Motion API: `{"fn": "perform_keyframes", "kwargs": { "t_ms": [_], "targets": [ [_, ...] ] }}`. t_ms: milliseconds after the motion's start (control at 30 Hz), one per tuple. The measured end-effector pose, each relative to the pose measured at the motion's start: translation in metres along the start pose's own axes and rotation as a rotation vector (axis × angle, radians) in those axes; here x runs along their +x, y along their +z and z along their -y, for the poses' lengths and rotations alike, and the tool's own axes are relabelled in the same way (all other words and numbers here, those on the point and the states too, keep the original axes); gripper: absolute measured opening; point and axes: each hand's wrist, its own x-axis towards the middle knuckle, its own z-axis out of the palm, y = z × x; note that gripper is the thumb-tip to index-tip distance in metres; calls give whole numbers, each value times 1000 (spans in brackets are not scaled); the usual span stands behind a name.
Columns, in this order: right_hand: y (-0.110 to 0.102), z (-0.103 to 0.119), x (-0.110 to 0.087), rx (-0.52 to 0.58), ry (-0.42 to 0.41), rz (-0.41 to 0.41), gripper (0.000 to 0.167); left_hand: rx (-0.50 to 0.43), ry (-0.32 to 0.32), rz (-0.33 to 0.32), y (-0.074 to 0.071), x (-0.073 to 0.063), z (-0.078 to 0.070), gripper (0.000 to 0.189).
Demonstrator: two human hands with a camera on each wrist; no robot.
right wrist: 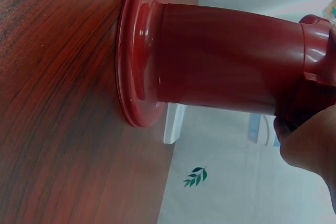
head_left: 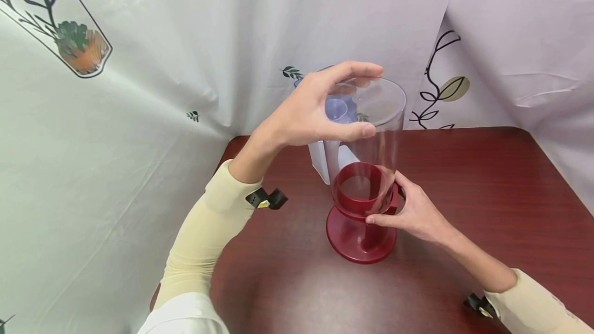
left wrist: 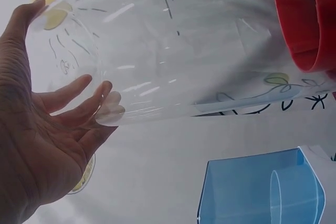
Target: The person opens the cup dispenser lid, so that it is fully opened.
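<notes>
A tall clear plastic cylinder (head_left: 390, 140) stands upright in the ring of a dark red stand (head_left: 356, 251). My left hand (head_left: 303, 110) spans the cylinder's open top, thumb on the near side and fingers on the far side of the rim. In the left wrist view, the left hand's (left wrist: 55, 145) fingertips lie against the cylinder (left wrist: 157, 51). Lower down, my right hand (head_left: 419, 215) grips the stand's ring, its thumb across the front. The right wrist view shows the stand's thick column (right wrist: 226, 59) and round base on the table, with part of the right hand (right wrist: 315, 142) at the ring.
Behind the cylinder is a translucent blue container (left wrist: 247, 187) on a white base (head_left: 319, 161), partly hidden by my left hand. The dark red wooden table (head_left: 464, 184) meets white patterned curtains (head_left: 185, 40) at its back and sides.
</notes>
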Motion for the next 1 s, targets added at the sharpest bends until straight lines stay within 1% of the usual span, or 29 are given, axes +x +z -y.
{"fn": "perform_keyframes", "kwargs": {
  "t_ms": [233, 300, 567, 733, 1000],
  "targets": [
    [0, 1, -1, 2, 13, 0, 89, 26, 31, 5, 1, -1, -4, 66],
    [0, 1, -1, 4, 12, -1, 89, 23, 29, 7, 1, 0, -4, 66],
    [1, 0, -1, 24, 4, 1, 88, -6, -15, 0, -3, 3, 1, 65],
    [1, 1, -1, 18, 6, 0, 88, -1, -10, 5, -3, 3, 0, 66],
    [1, -1, -1, -2, 8, -6, 89, 26, 16, 16, -3, 3, -6, 67]
  ]
}}
